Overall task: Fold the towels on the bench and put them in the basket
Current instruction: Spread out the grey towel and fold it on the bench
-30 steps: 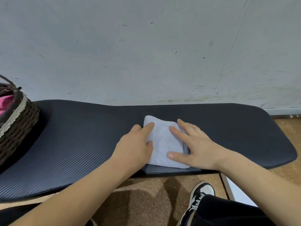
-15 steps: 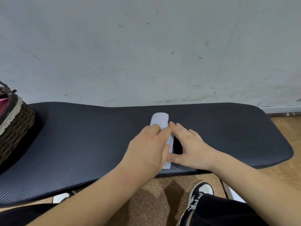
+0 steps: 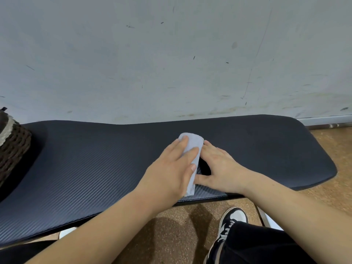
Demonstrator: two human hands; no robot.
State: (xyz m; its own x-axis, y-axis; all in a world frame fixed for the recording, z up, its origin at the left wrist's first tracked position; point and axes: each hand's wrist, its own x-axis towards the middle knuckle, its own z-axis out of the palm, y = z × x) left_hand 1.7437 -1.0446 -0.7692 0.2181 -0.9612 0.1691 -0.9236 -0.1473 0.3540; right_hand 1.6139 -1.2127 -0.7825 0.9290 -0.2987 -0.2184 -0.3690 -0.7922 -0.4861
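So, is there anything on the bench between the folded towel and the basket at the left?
Nothing visible does. The bench between the towel and the basket is bare mat. Only the left hand, pressing flat on the towel, lies on that side. The frame's edge cuts the basket, so its opening is unseen.

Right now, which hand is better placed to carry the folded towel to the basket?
Left, probably. The left hand lies on the towel, and the basket stands at the bench's left end, on its side. The right hand rests on the bench beside the towel, farther from the basket.
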